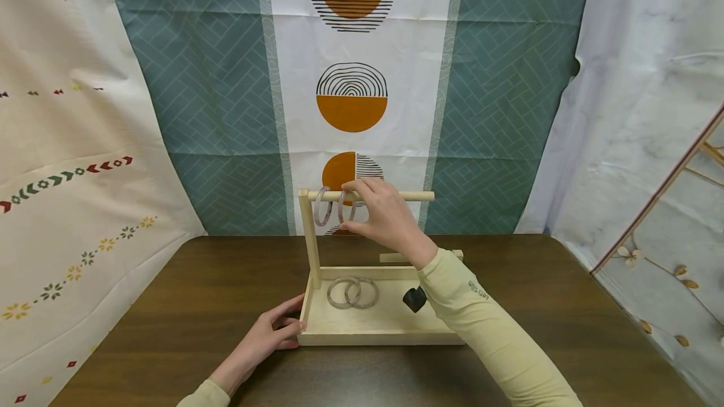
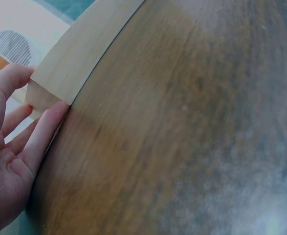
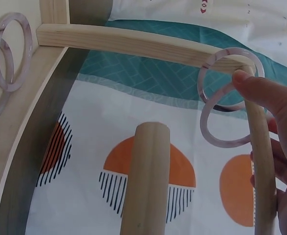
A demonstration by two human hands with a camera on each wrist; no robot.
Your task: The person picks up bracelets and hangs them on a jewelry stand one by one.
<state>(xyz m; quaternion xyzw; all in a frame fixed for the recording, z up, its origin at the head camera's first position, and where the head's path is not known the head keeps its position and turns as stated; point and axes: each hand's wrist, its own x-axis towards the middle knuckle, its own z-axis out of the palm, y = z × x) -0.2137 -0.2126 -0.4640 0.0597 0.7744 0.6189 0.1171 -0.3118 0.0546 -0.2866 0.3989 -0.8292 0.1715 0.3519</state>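
Observation:
My right hand [image 1: 384,212] pinches a marbled pale bangle [image 3: 205,122] between thumb and fingertips. That bangle encircles the upper bar [image 1: 415,196] of a light wooden stand, beside a second bangle [image 1: 316,209] hanging nearer the post [image 1: 310,240]. In the right wrist view the remaining fingers lie behind the bar. Two more bangles [image 1: 329,294] overlap flat in the stand's tray [image 1: 379,338]. My left hand [image 1: 271,331] rests at the tray's left front corner, its fairly straight fingers touching the outer wall [image 2: 45,98].
A lower, shorter bar [image 1: 396,257] sticks out at the tray's back right, partly behind the right forearm. A black angular object [image 1: 415,299] shows beside the right sleeve [image 1: 486,319]. Brown wooden table [image 1: 198,294] surrounds the stand; patterned cloth [image 1: 220,112] hangs behind.

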